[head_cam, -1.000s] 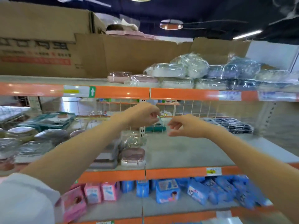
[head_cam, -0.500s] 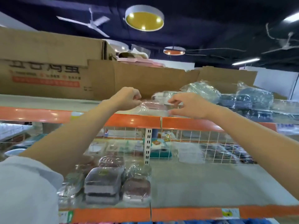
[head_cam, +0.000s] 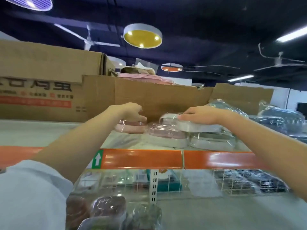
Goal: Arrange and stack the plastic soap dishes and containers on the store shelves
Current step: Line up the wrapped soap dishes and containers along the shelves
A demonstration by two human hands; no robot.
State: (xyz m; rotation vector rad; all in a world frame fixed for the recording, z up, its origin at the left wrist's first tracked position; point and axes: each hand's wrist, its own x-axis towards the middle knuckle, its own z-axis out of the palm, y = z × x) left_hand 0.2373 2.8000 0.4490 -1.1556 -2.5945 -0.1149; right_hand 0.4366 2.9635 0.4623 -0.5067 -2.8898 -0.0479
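Note:
On the upper shelf (head_cam: 49, 135) my left hand (head_cam: 131, 112) curls over the top of a pink soap dish (head_cam: 128, 127) wrapped in clear plastic. Beside it a second pink wrapped dish (head_cam: 163, 132) rests on a white one (head_cam: 166, 143). My right hand (head_cam: 202, 115) lies with fingers extended on a grey-white wrapped dish (head_cam: 197, 127), which tilts on top of another white dish (head_cam: 214, 141). More wrapped dishes (head_cam: 274, 122), bluish and clear, crowd the shelf to the right.
Large cardboard boxes (head_cam: 41, 90) stand behind the dishes at the back of the upper shelf. An orange price rail (head_cam: 142, 159) edges the shelf. Below, a wire divider (head_cam: 174, 180) and brown wrapped dishes (head_cam: 108, 206) sit on the lower shelf.
Both hands rose from the middle shelf to the upper shelf and moved apart. The left hand now covers the pink dish and the right hand lies on the grey-white one.

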